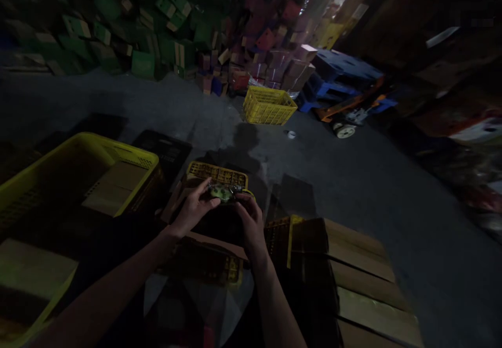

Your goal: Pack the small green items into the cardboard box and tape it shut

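Note:
Both my hands hold a small greenish packet (221, 193) wrapped in clear film, just above a yellow plastic crate (218, 172) in front of me. My left hand (195, 208) pinches the packet's left end with curled fingers. My right hand (249, 219) grips its right end. The crate's inside is dark and I cannot make out what lies in it. The scene is dim.
A large yellow crate (47, 170) with cardboard inside stands at the left. Cardboard sheets on a stack (353, 269) lie at the right. Farther off are another yellow crate (268, 105), a pallet jack (349, 118), blue pallets (345, 68) and heaps of green and red boxes (219, 34).

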Motion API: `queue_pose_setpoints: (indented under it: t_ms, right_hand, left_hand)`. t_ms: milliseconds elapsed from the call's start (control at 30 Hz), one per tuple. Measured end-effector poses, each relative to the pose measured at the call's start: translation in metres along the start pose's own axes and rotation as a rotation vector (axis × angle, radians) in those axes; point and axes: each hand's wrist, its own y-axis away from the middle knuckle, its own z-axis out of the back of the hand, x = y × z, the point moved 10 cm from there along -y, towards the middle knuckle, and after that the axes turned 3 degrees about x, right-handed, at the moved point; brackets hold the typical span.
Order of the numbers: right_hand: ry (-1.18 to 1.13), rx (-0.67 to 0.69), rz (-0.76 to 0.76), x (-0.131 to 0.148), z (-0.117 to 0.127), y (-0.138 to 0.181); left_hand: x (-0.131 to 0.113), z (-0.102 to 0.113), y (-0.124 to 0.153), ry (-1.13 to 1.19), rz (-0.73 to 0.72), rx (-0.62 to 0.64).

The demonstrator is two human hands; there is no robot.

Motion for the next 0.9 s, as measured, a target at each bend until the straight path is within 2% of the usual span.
queue_pose_setpoints:
  t_ms: [100,267,467,567,733,800,900]
  right_hand:
    - [-0.047,-0.070,0.010,0.002,0.006,0.000]
    - [-0.002,0.027,0.005,0.007,0.003,-0.003]
    - [0.008,0.008,0.012,0.010,0.005,-0.001]
    - [-0.004,0.004,0.076,0.019,0.002,0.000]
    - [0.038,-0.005,0.145,0.025,0.005,0.000]
    - [0.055,0.000,0.153,0.023,0.007,-0.001]
    - [0.060,0.005,0.176,0.021,0.009,-0.002]
  left_hand:
    - [-0.009,-0.002,0.001,-0.080,-0.094,0.018]
    - [-0.019,-0.009,0.007,-0.181,-0.306,0.064]
    - [-0.028,-0.010,0.008,-0.275,-0.401,0.059]
    - [-0.020,-0.006,0.004,-0.219,-0.338,0.030]
    - [0.009,-0.010,-0.002,0.008,-0.073,0.109]
    - [0.011,-0.012,0.000,0.052,-0.004,0.135]
    - [0.007,-0.014,0.004,0.174,0.011,0.170]
